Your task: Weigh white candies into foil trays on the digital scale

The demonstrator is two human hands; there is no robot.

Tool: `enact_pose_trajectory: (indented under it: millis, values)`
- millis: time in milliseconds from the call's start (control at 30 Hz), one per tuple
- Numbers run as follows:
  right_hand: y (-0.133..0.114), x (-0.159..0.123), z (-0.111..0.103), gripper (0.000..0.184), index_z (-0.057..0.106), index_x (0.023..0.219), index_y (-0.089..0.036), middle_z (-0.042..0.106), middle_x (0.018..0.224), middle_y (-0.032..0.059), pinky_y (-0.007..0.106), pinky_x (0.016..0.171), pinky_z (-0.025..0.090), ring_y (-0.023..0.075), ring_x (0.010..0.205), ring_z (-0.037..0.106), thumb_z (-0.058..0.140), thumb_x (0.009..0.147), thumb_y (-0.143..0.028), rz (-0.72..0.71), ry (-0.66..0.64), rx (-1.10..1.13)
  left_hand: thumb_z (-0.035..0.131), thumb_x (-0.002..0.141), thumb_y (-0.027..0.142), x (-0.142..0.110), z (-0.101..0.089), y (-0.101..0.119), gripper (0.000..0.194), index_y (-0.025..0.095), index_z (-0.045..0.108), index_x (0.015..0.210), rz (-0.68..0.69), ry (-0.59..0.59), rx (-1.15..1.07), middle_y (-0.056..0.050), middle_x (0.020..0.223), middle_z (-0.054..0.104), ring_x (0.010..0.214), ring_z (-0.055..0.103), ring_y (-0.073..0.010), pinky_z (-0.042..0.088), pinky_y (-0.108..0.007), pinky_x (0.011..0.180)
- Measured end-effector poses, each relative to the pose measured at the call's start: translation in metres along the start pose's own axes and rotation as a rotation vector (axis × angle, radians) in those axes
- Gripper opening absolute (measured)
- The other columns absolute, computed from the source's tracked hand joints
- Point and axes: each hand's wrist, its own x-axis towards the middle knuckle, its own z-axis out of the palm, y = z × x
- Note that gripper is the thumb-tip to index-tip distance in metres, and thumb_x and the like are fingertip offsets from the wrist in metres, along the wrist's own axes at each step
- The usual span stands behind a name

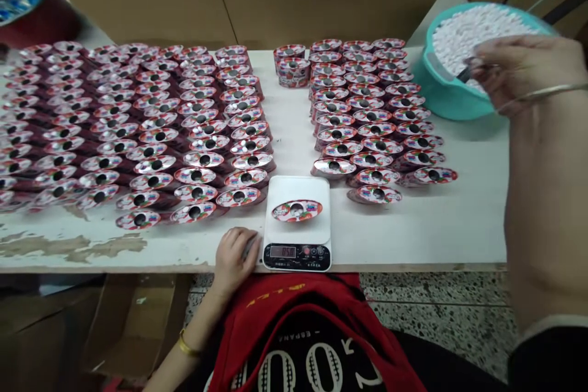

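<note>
One red-and-silver cup (pixel 296 211) sits on the white scale (pixel 297 220) at the bench's (pixel 441 226) near edge; display lit, digits unclear. Left hand (pixel 235 255) rests on the bench touching the scale's left side, fingers curled loosely, grasping nothing visible. Right hand (pixel 519 70) raised over the teal basin (pixel 448 95) of small white pieces (pixel 463 30), pinching a dark-handled tool (pixel 466 72) that dips into them. Rows of like cups: large block (pixel 138 128) left of scale, smaller block (pixel 372 116) behind right.
</note>
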Motion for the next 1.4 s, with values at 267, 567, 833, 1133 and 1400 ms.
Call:
enact_pose_trajectory:
  millis: [267,567,833,1133,1400]
  values:
    - [-0.095,-0.157,0.114,0.01,0.07,0.084,-0.015,0.067,0.079,0.003,0.023,0.061,0.044,0.0106,0.068,0.058,0.062,0.083,-0.02,-0.125,-0.702,0.104,0.054,0.09,0.025,0.0,0.002,0.0,0.008,0.02,0.059,0.094,0.027,0.025,-0.003,-0.005,0.087,0.06,0.084,0.057,-0.0186,0.047,-0.033,0.078]
    - [-0.104,-0.188,0.149,0.019,0.074,0.09,-0.013,0.068,0.083,0.0074,0.024,0.072,0.039,0.0135,0.077,0.059,0.057,0.085,-0.007,-0.402,-0.868,-0.46,0.054,0.091,0.025,-0.002,0.003,-0.004,0.01,0.02,0.06,0.096,0.068,0.054,-0.014,-0.006,0.088,0.061,0.084,0.057,-0.0185,0.047,-0.033,0.079]
    - [-0.107,-0.191,0.15,0.02,0.072,0.098,-0.011,0.068,0.093,0.01,0.028,0.08,0.041,0.017,0.087,0.059,0.057,0.085,-0.007,-0.388,-0.827,-0.471,0.054,0.09,0.026,-0.001,0.003,-0.002,0.01,0.019,0.06,0.094,0.083,0.077,-0.018,-0.006,0.086,0.06,0.082,0.056,-0.0183,0.047,-0.032,0.076]
    - [-0.079,-0.2,0.117,0.021,0.069,0.094,-0.014,0.061,0.08,0.0015,0.018,0.055,0.041,0.006,0.063,0.05,0.073,0.074,-0.021,0.506,-0.643,0.683,0.053,0.09,0.024,-0.004,0.003,-0.001,0.01,0.019,0.061,0.094,0.07,0.077,-0.06,-0.005,0.086,0.061,0.082,0.056,-0.0178,0.047,-0.032,0.076]
    - [-0.006,-0.251,0.1,0.035,0.073,0.089,-0.016,0.062,0.084,0.0017,0.013,0.057,0.045,0.0056,0.071,0.054,0.086,0.058,-0.02,0.761,-0.312,0.82,0.059,0.086,0.018,0.024,-0.021,0.021,0.021,0.02,0.059,0.108,0.173,0.302,-0.149,-0.006,0.092,0.059,0.086,0.058,-0.0166,0.049,-0.031,0.076]
